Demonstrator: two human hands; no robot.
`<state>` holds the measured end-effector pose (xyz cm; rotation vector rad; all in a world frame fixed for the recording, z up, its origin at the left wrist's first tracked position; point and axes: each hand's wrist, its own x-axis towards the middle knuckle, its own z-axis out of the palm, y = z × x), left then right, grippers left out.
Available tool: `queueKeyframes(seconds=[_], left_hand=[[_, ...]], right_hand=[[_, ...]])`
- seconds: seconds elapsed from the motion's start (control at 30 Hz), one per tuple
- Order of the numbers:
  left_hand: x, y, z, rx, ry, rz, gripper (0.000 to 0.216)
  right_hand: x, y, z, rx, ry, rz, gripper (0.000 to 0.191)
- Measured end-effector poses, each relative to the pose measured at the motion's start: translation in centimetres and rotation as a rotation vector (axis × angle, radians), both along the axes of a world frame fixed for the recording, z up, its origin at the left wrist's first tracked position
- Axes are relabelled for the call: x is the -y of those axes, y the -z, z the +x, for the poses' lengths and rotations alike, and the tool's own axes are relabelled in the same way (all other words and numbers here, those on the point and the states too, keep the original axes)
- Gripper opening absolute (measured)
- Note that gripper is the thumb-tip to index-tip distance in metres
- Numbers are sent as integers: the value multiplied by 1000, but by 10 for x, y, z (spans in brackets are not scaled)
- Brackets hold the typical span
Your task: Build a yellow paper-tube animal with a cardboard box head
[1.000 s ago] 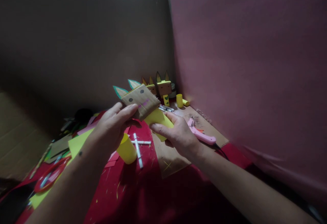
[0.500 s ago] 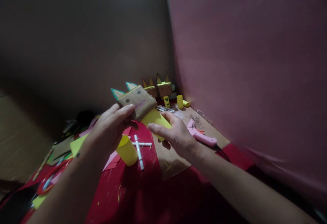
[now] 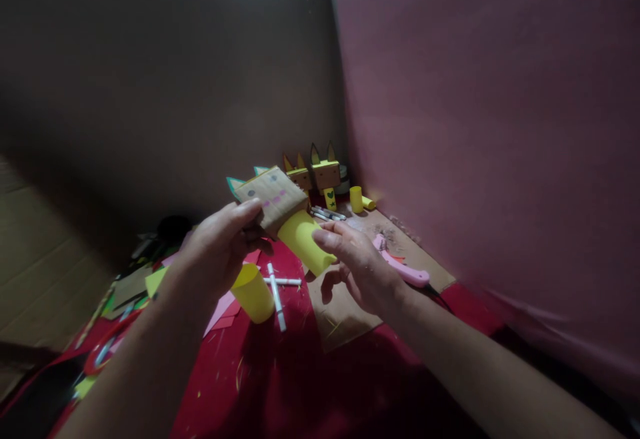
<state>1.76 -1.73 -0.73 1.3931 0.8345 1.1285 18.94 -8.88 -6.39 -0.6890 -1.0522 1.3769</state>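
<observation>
My left hand grips the brown cardboard head of a paper animal figure, which has teal-edged ears, dot eyes and pink marks. A yellow paper tube forms its body below the head. My right hand touches that tube with its fingertips, fingers partly spread. A second yellow tube lies on the red sheet under my left hand, beside white glue sticks.
Two finished cardboard figures stand at the back corner with small yellow tubes and markers. A pink glue gun lies on brown cardboard. Paper scraps and red scissors lie left. A pink wall rises on the right.
The figure has tilted so the yellow tube points more toward me. My right hand slid from gripping under the tube to touching its front end with the fingertips.
</observation>
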Motion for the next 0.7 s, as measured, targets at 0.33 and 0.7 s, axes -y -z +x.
queueKeyframes(seconds=[0.33,0.7], left_hand=[[-3,7,-4,-58,98,56,38],[8,-1,0,-64,81,162,46]], right_hand=[[-6,4,0,-51,-128,13,31],[-6,7,-4,-39,-60,77,38]])
